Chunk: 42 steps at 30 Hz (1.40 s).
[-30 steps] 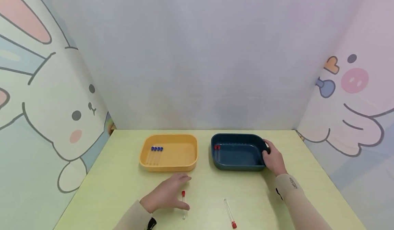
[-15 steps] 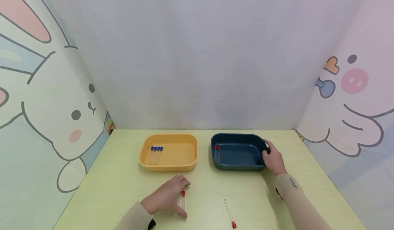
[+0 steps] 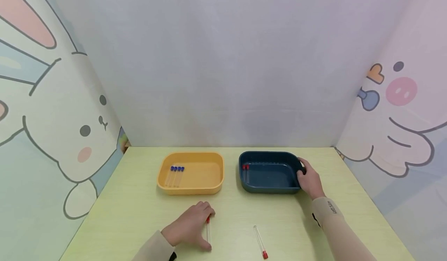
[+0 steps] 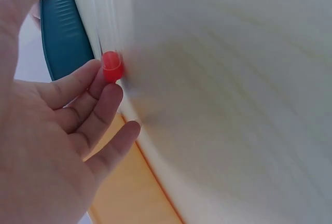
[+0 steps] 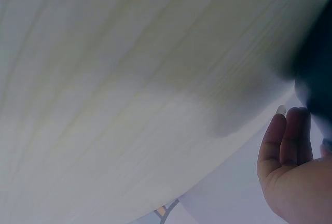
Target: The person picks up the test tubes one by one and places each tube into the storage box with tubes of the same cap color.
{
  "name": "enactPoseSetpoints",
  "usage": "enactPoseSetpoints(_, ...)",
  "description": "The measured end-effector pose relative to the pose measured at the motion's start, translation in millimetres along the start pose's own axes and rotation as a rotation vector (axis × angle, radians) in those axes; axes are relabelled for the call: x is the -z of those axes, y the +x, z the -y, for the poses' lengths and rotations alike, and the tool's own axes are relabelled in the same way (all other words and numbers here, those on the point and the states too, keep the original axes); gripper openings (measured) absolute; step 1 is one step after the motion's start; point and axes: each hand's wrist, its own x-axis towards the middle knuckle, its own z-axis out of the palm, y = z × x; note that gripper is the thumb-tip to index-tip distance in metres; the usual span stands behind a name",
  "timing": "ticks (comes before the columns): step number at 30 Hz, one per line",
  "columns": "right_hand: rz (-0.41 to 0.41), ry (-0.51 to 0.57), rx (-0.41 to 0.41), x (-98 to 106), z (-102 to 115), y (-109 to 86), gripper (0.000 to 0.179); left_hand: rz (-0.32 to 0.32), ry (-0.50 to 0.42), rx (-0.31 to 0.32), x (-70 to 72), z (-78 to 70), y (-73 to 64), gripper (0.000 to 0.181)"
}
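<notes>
My left hand (image 3: pixel 192 225) is low over the table, its fingertips at the red cap of a clear test tube (image 3: pixel 208 232) and its thumb at the other end. In the left wrist view the fingertips meet the red cap (image 4: pixel 112 66); the thumb's tip is out of sight there. My right hand (image 3: pixel 312 180) grips the right end of a dark blue tray (image 3: pixel 272 190), thumb inside the rim. Two red-capped tubes (image 3: pixel 246 173) lie in that tray at the left. Another red-capped tube (image 3: pixel 260 240) rests on the table between the arms, cap toward me.
Left of the blue tray stands a yellow tray (image 3: pixel 206 190) holding several blue-capped tubes (image 3: pixel 175 175) in a row. A pale wooden table (image 3: pixel 115 214) carries everything. White and cartoon-printed sheets (image 3: pixel 227 66) close off the back and sides.
My left fingers have come in onto the red cap, and the thumb has moved down to the tube's near end. The right hand and both trays have stayed put.
</notes>
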Motion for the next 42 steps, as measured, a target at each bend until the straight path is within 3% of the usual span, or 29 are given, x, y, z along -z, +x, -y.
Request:
enactPoseSetpoints(7, 0.007, -0.006, 0.006, 2, 0, 0.1, 0.059, 0.016, -0.061, 0.003, 2.2, -2.2, 2.2, 0.075)
enactPoseSetpoints(13, 0.002, -0.003, 0.009, 1, -1, -0.1, 0.059, -0.062, -0.049, -0.054, 7.8, -7.7, 6.8, 0.077)
enactPoseSetpoints(24, 0.011, -0.009, 0.01, 2, 0, -0.3, 0.059, -0.054, -0.148, -0.045, 27.7, -20.0, 20.4, 0.082)
enactPoseSetpoints(42, 0.007, -0.001, 0.011, 0, -1, 0.9, 0.059, -0.087, -0.174, -0.09, 58.8, -35.2, 51.7, 0.082)
